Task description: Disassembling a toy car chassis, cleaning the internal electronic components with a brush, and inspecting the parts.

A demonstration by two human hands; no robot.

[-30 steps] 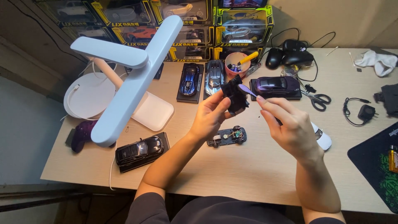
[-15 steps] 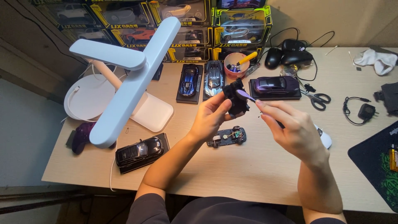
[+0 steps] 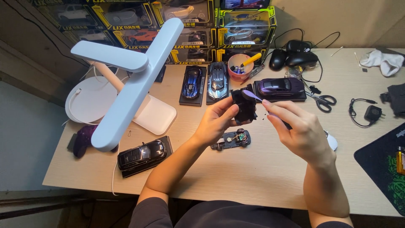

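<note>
Black plastic, a small car body shell (image 3: 243, 105), sits pinched in the left hand (image 3: 215, 122), lifted off the table (image 3: 261, 177) and tilted, seemingly so its inner side faces the right hand (image 3: 295, 131). That hand grips a thin purple-tipped tool (image 3: 253, 95), tip touching the shell. Just below both hands lies the bare car chassis (image 3: 231, 139). Beyond the fingers stand model cars on bases (image 3: 206, 82) and a pink cup (image 3: 239, 66); scissors (image 3: 322, 100) lie right. Open tabletop stretches toward the near edge.
</note>
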